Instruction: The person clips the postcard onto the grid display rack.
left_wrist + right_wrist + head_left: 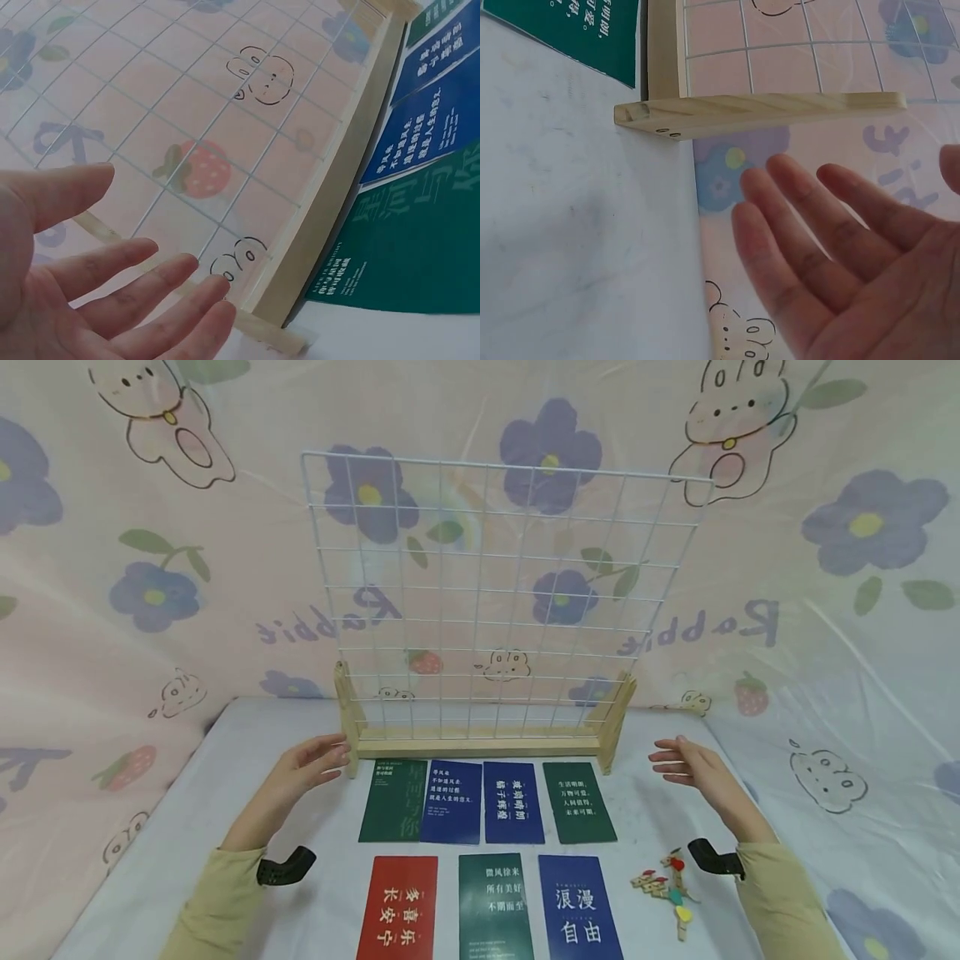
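Note:
A white wire grid stands upright in a pale wooden stand at the back of the table. My left hand is beside the stand's left end, fingers extended, holding nothing; in the left wrist view its spread fingers overlap the grid. Off the stand's right end, my right hand is held out with relaxed fingers and nothing in it. In front of the stand lie a green card, two blue cards and another green card.
A nearer row has a red card, a green card and a blue card. Several small wooden clothespins with coloured tops lie in a pile at the right. A patterned cloth hangs behind the white table.

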Available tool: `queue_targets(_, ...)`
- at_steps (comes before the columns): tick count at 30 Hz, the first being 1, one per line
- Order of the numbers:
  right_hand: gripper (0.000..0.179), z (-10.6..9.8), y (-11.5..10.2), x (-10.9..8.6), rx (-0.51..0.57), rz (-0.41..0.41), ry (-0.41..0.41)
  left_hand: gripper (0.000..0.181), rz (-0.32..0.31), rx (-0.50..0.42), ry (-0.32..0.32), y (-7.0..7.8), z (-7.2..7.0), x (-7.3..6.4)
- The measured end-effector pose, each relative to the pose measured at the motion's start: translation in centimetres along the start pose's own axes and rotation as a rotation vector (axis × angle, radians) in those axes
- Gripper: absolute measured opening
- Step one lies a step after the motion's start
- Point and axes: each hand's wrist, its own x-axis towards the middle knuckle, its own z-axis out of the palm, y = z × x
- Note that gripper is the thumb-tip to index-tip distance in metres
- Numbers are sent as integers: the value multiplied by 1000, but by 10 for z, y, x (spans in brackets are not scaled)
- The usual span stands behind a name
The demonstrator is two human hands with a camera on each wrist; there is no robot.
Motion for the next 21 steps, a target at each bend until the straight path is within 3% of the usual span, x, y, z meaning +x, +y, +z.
queue_targets(8, 54, -4, 8, -15, 39, 9, 7, 58, -54, -126, -52, -8, 9, -5)
queue_targets(21, 59, -8, 18, -36, 36, 136, -4, 65, -196, -187, -47, -19, 19, -4)
